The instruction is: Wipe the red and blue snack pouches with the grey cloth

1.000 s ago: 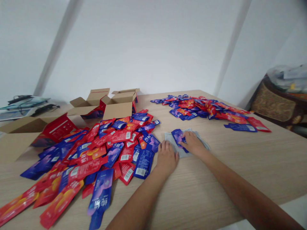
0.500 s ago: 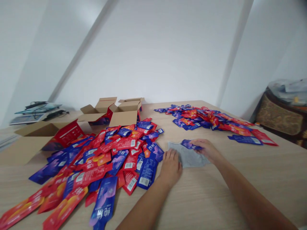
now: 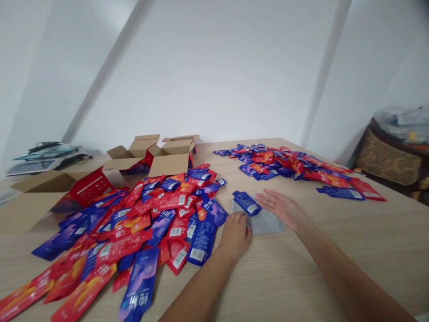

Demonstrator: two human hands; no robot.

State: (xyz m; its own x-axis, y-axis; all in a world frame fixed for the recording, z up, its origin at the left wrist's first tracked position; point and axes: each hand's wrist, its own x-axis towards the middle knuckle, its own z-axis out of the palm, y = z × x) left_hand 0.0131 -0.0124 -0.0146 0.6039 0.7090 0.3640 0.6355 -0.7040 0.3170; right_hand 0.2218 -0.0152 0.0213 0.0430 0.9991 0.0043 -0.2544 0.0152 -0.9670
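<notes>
A grey cloth (image 3: 264,220) lies flat on the wooden table (image 3: 335,250) in front of me. A blue sachet (image 3: 247,202) rests on its far left corner, barcode side up. My left hand (image 3: 235,234) presses the cloth's near left edge with curled fingers. My right hand (image 3: 283,209) hovers flat and open over the cloth's right side, holding nothing, just right of the blue sachet. A big heap of red and blue sachets (image 3: 140,219) spreads to the left of my left hand.
A second heap of red and blue sachets (image 3: 284,163) lies at the far right of the table. Open cardboard boxes (image 3: 161,156) stand at the back left, another box (image 3: 40,192) further left. A padded seat with clutter (image 3: 392,156) is off to the right.
My right hand held the blue sachet over the cloth, then let it go; it now lies flipped on the cloth's far left corner. The left hand stayed on the cloth.
</notes>
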